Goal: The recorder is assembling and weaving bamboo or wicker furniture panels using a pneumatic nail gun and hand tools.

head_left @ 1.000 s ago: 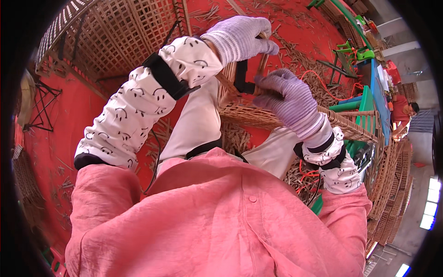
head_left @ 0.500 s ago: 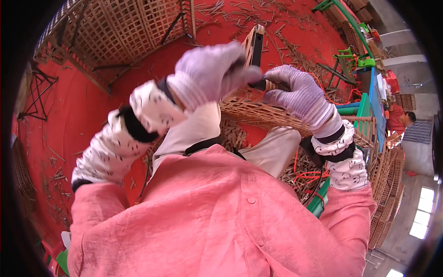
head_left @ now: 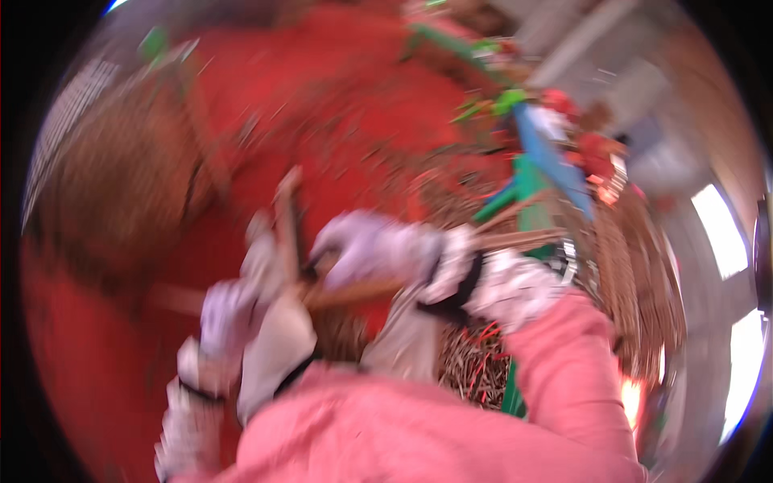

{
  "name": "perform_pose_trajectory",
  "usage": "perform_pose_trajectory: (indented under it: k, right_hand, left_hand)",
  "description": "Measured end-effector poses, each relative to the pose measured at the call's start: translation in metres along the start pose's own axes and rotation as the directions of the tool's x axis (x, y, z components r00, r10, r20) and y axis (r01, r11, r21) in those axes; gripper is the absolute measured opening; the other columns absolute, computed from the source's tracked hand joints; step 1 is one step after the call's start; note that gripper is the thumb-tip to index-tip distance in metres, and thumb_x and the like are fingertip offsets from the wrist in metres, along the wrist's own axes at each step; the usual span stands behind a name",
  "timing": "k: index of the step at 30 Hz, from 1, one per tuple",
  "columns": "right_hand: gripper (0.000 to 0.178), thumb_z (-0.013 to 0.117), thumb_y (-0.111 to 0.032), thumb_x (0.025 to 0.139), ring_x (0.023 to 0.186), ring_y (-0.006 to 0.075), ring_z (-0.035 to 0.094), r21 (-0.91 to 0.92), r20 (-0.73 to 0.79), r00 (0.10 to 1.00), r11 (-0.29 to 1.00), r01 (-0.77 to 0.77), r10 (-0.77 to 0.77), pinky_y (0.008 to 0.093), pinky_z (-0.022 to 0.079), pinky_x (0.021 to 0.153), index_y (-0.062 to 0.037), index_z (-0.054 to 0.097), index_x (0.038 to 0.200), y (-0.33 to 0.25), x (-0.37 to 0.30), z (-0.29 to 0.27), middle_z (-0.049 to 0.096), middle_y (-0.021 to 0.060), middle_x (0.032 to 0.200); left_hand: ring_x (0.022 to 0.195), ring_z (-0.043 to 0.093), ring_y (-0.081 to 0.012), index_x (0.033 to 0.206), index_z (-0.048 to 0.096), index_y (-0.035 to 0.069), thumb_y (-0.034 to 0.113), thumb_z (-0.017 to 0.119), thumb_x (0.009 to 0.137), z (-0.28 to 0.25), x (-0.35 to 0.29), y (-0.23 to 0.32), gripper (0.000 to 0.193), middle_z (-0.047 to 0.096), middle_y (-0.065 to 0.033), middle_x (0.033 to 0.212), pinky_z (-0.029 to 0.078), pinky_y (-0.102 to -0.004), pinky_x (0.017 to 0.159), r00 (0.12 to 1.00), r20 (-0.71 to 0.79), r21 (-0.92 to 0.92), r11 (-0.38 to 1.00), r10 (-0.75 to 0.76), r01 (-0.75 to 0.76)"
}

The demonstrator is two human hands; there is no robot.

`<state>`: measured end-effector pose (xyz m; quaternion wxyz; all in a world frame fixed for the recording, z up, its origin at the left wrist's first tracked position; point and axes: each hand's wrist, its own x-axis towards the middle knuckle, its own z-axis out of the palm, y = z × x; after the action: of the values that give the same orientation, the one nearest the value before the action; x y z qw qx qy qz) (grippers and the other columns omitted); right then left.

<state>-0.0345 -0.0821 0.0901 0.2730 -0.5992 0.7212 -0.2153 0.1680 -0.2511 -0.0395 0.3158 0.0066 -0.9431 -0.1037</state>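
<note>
red floor (head_left: 322, 97), right hand (head_left: 358, 245) arched at brown frame (head_left: 354, 293), left hand (head_left: 228, 315) beside leg (head_left: 278, 346), fingers too blurred

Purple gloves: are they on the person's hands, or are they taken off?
On. Pale purple gloves cover the left hand and the right hand, although motion blurs both.
</note>
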Motion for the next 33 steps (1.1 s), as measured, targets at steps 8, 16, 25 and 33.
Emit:
perform_pose_trajectory:
  k: [8, 16, 25, 33]
  right_hand:
    - [0.047, 0.078, -0.015, 0.054, 0.081, 0.0181, 0.062, 0.080, 0.251, 0.929, 0.951, -0.299, 0.271, 0.0348, 0.049, 0.071, -0.0126, 0.069, 0.100, -0.006, 0.011, 0.006, 0.068, 0.0020, 0.086]
    - [0.059, 0.081, -0.009, 0.048, 0.077, 0.0231, 0.064, 0.002, 0.329, 0.863, 0.913, -0.407, 0.384, 0.0335, 0.052, 0.065, -0.0074, 0.065, 0.105, -0.002, 0.023, 0.014, 0.067, 0.0055, 0.084]
    - [0.038, 0.074, -0.022, 0.060, 0.085, 0.0304, 0.065, -0.105, 0.072, 0.986, 0.984, -0.142, 0.150, 0.0393, 0.051, 0.071, -0.0057, 0.064, 0.093, -0.023, -0.002, 0.010, 0.067, 0.0145, 0.085]
    - [0.044, 0.075, -0.029, 0.071, 0.087, 0.0364, 0.063, -0.104, -0.322, 0.942, 0.993, 0.058, -0.089, 0.0410, 0.051, 0.074, -0.0052, 0.059, 0.104, -0.010, -0.034, 0.024, 0.064, 0.0196, 0.092]
  left_hand:
    - [0.098, 0.059, -0.0289, 0.108, 0.062, 0.006, 0.014, 0.074, 0.075, -0.031, 0.030, 0.087, 0.036, 0.063, -0.0152, 0.111, 0.049, -0.0377, 0.082, 0.966, -0.235, -0.351, 0.936, -0.105, 0.016]
    - [0.114, 0.051, -0.0391, 0.084, 0.063, 0.006, 0.027, 0.074, 0.071, -0.012, 0.051, 0.095, 0.027, 0.053, -0.0173, 0.128, 0.043, -0.0426, 0.093, 0.948, -0.314, 0.103, 0.995, 0.047, -0.016]
    - [0.113, 0.054, -0.0320, 0.065, 0.061, 0.002, 0.004, 0.076, 0.063, -0.013, 0.058, 0.111, 0.015, 0.053, -0.0180, 0.127, 0.046, -0.0367, 0.092, 0.883, -0.211, -0.591, 0.774, -0.420, 0.227]
    - [0.055, 0.053, -0.0226, 0.073, 0.061, 0.002, 0.027, 0.056, 0.091, -0.085, 0.052, 0.108, 0.031, 0.058, -0.0122, 0.063, 0.042, -0.0319, 0.053, 0.740, 0.614, -0.635, 0.384, -0.277, 0.670]
